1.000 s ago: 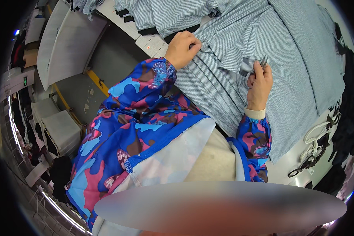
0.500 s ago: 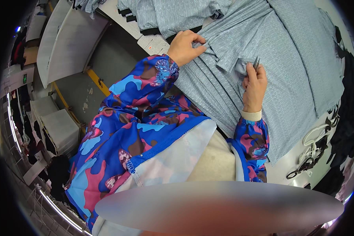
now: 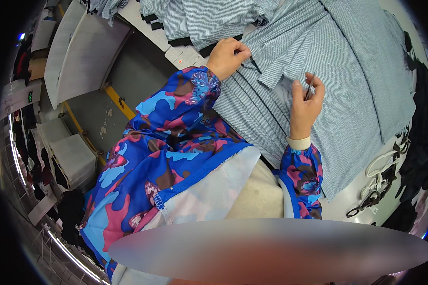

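While the left hand (image 3: 228, 58) pinches a fold of the blue-grey striped fabric (image 3: 347, 61) with its fingers curled shut on the cloth, the right hand (image 3: 305, 102) holds a thin metal tool (image 3: 310, 85), likely thread snips, between thumb and forefinger, the other fingers loosely bent, its tip just above an overlapping edge of the same cloth. The fabric lies spread in layered pieces across the light worktable (image 3: 361, 204), with more of it stacked at the far edge. Because the layers overlap closely, the sharp tip could catch a lower layer and nick or snag it. If the left hand's pinch slackens, the fold could slide and the edges fall out of line. The snips are gripped only by the fingertips, so a slip might drop them onto the cloth. Looped cords (image 3: 375, 185) lying near the table edge could snag a sleeve (image 3: 304, 175).
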`<state>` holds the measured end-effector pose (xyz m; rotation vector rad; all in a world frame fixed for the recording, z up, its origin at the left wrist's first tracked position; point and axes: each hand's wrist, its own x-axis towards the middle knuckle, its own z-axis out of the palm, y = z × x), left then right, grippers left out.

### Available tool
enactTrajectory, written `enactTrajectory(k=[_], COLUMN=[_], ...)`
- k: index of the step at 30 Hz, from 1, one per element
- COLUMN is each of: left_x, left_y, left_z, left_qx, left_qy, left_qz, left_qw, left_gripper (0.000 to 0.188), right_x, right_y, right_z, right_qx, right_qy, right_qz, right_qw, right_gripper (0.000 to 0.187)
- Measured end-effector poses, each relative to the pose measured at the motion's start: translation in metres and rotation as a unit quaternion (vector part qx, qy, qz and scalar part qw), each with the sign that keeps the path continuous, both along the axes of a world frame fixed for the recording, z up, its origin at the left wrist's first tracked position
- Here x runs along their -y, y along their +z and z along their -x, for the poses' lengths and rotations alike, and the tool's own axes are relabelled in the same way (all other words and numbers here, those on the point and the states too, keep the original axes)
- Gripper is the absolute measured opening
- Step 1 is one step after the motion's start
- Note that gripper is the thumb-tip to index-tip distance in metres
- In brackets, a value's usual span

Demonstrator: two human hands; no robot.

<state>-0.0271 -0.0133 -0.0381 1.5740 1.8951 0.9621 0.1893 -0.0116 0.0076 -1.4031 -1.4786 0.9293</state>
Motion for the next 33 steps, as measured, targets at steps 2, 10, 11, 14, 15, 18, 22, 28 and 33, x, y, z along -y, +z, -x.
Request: enactTrajectory(k=[2,10,11,14,15,18,22,28,33], left_x=[0.0,0.001,0.001,0.0,0.001,0.004,0.007,0.01,0.012], left_y=[0.004,0.024,0.026,0.031,0.032,0.039,0.035,0.04,0.039], left_z=[0.001,-0.009,-0.009,-0.01,-0.01,-0.011,-0.008,-0.006,-0.005], left_qx=[0.03,0.245,0.261,0.294,0.313,0.325,0.329,0.367,0.365], left_qy=[-0.005,-0.016,-0.017,-0.011,-0.004,0.005,0.009,0.031,0.027], left_qz=[0.023,0.115,0.114,0.123,0.132,0.137,0.154,0.169,0.165], left_qw=[0.999,0.963,0.958,0.948,0.941,0.936,0.931,0.914,0.916], left_gripper=[0.019,0.021,0.021,0.021,0.021,0.021,0.02,0.017,0.016], right_x=[0.001,-0.01,-0.009,-0.008,-0.007,-0.008,-0.009,-0.011,-0.016], right_y=[0.007,0.001,0.002,0.004,0.005,0.006,0.006,0.003,0.0], right_z=[0.005,0.036,0.04,0.044,0.043,0.036,0.033,0.037,0.044], right_qx=[-0.002,0.044,-0.016,-0.132,-0.131,-0.159,-0.167,-0.172,-0.153], right_qy=[0.012,0.123,0.135,0.171,0.173,0.206,0.239,0.223,0.219], right_qz=[0.027,-0.033,0.0,0.105,0.105,0.215,0.313,0.36,0.357], right_qw=[1.0,0.991,0.991,0.971,0.971,0.941,0.904,0.889,0.895], right_gripper=[0.023,0.014,0.017,0.023,0.023,0.033,0.038,0.041,0.043])
